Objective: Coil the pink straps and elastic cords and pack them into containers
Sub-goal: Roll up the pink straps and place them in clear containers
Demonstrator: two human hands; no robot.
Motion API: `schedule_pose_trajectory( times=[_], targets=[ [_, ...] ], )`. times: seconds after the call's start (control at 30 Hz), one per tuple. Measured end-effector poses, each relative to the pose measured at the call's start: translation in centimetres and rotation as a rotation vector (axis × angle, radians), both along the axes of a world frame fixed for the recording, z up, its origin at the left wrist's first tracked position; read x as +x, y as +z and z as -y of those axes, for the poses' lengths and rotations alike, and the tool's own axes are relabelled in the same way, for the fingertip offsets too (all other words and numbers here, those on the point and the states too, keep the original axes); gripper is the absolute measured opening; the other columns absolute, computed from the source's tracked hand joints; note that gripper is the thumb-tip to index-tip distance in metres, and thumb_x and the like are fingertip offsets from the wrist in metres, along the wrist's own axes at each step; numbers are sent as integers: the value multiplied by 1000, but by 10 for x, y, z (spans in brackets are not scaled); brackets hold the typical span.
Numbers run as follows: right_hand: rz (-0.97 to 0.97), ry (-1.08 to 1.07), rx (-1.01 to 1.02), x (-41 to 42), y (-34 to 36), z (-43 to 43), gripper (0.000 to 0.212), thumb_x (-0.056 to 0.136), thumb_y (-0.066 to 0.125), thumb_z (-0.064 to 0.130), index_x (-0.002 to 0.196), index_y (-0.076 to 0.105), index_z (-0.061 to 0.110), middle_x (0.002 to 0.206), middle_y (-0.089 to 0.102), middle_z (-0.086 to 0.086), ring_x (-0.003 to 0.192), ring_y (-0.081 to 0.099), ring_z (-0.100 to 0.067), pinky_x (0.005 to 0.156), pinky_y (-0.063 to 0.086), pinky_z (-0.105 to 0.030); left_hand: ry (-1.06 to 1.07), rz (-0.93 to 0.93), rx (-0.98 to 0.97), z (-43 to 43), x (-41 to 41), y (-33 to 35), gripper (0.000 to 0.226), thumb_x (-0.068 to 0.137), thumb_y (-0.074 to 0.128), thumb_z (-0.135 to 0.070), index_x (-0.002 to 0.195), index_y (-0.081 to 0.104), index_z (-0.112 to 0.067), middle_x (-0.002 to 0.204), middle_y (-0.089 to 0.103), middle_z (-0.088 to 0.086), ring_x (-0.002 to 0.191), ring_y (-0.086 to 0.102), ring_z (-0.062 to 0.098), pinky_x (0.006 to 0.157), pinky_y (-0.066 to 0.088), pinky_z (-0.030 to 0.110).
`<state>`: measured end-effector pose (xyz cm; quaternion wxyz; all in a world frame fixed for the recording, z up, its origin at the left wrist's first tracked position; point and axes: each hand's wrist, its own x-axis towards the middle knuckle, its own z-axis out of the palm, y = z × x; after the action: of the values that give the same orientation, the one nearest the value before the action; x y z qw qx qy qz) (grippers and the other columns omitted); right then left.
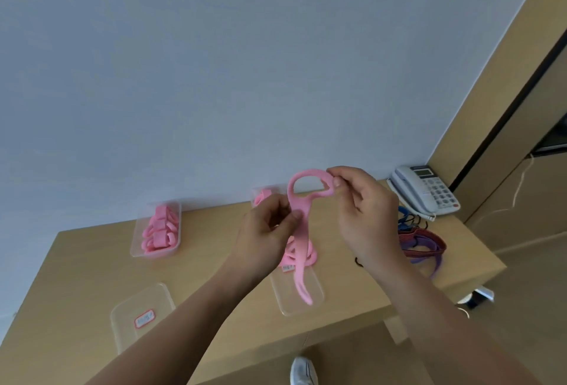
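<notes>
Head view: both hands' fingers (337, 181) pinch pink strap (302, 225), looped.

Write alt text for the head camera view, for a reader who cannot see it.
Two bare hands hold a pink strap up above a wooden table: the right hand pinches its looped top, the left hand grips it lower down. Its tail hangs over a clear container; another container holds coiled pink straps, and a telephone sits far right.
</notes>
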<state>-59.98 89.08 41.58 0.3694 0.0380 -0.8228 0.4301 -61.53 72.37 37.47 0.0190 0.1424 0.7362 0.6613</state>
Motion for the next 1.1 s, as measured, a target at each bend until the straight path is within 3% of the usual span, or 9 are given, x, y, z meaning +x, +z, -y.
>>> schedule_pose_trajectory(
  times=[0.13,0.2,0.33,0.5,0.63,0.73,0.8,0.97,1.1],
  targets=[
    [-71,109,158,10,10,2,13,86,70,-3,93,75,6,86,74,1,84,70,-16,74,55,-38,-2,10,111,-11,9,16,25,91,63,-31,100,73,-10,91,78,4,83,76,25,79,61,44],
    [-95,144,276,8,10,3,13,83,74,-3,89,76,8,86,72,1,86,65,-20,76,52,-37,7,5,151,-13,8,18,19,93,65,-30,99,76,-16,92,78,4,84,76,23,77,61,36],
    [-129,161,305,-4,9,1,13,81,76,-4,88,77,6,92,69,-3,90,64,-23,78,53,-37,6,44,260,-13,4,20,21,92,64,-26,100,78,-14,95,77,12,87,73,23,77,59,27],
    [-126,247,316,-19,11,-7,13,81,76,-1,88,78,10,93,68,-1,91,62,-22,76,53,-37,80,41,254,-19,-2,19,20,93,64,-34,99,80,-22,97,78,7,92,73,23,80,57,28],
    [-22,258,298,-30,9,-16,15,79,80,7,92,74,10,97,68,2,93,61,-21,80,52,-35,77,18,240,-26,-4,11,23,100,58,-25,110,78,-26,112,79,0,105,73,20,86,56,25],
    [51,300,365,-36,9,-21,15,82,78,13,96,75,11,101,68,2,102,58,-20,85,49,-30,122,9,215,-29,-7,7,24,97,59,-30,111,78,-29,110,79,3,105,70,32,94,58,43],
    [47,336,380,-39,8,-26,6,85,76,16,90,75,14,92,68,5,96,57,-19,81,50,-31,154,29,203,-32,-9,5,25,93,62,-37,108,79,-28,104,78,9,103,70,36,98,55,53],
    [-20,271,424,-43,1,-32,4,81,79,13,82,75,13,79,65,3,84,58,-19,66,51,-32,222,127,253,-43,-11,-1,24,91,65,-37,99,81,-20,96,77,14,86,71,26,84,57,44],
    [-102,224,481,-41,-10,-35,6,77,77,5,76,73,10,77,63,0,80,57,-22,64,50,-32,206,217,296,-52,-7,-5,28,87,70,-36,96,80,-11,92,74,20,80,68,24,73,55,36]
  ],
)
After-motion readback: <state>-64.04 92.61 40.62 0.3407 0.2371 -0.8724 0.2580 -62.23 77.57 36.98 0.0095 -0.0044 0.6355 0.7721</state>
